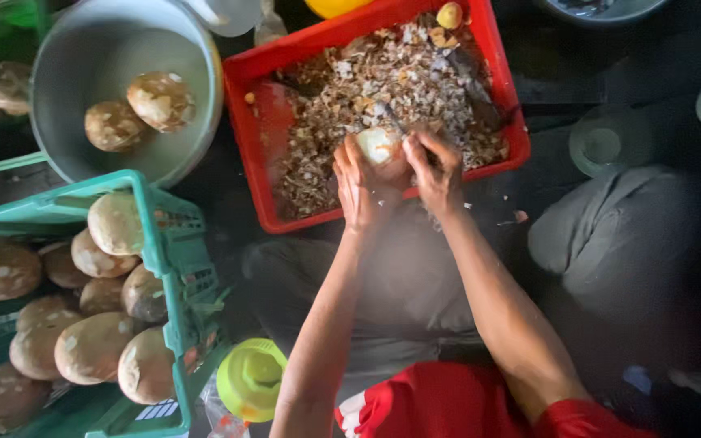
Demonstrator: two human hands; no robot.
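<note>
My left hand (361,185) cups a pale, partly peeled round fruit (378,144) over the near edge of a red crate (255,138). My right hand (438,170) presses against the fruit's right side, fingers curled; a dark blade-like tool (391,122) seems to stick out above the fruit, but its grip is hidden. The crate is filled with brown and white peel scraps (367,97).
A green crate (170,243) at the left holds several brown round fruits. A grey metal basin (66,89) at the upper left holds two more. A yellow-green lid (251,380) lies near my left elbow. My knees in grey trousers (626,243) frame the floor.
</note>
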